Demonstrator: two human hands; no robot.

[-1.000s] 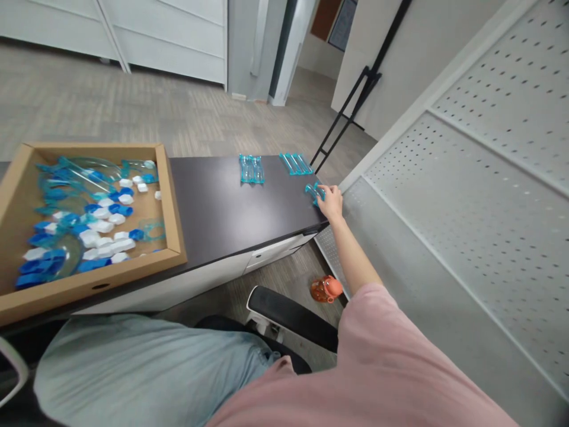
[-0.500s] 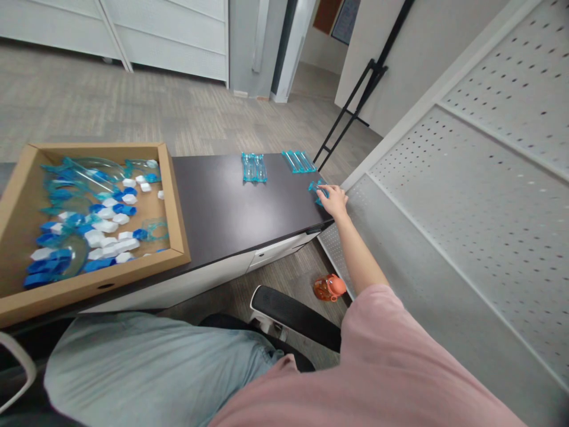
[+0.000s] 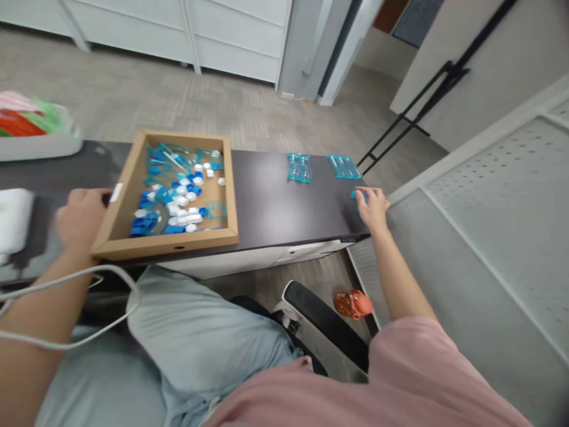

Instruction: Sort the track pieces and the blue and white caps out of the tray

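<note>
My right hand [image 3: 374, 209] rests at the far right end of the dark tabletop, fingers curled round a clear blue plastic piece [image 3: 353, 194] that they mostly cover. Farther back on the top lie a row of clear blue tube-like pieces [image 3: 344, 166] and a second group of similar pieces [image 3: 299, 168]. Beside the left wall of a cardboard box [image 3: 208, 238] is my left hand [image 3: 84, 219], blurred, its fingertips near a dark opening in that wall. Loose white and blue caps [image 3: 180, 200] and clear blue curved parts [image 3: 160, 163] fill much of the box.
A white container with colourful packets [image 3: 40, 148] and a white device [image 3: 15, 219] stand at the left. A white cable [image 3: 89, 270] loops over my left forearm. A perforated panel [image 3: 480, 237] borders the right side. An orange-capped bottle [image 3: 353, 303] stands below, beside a chair armrest [image 3: 326, 323].
The view has swung left, bringing my left hand, the white container and the cable into sight. My right hand stays over the blue piece at the tabletop's right end.
</note>
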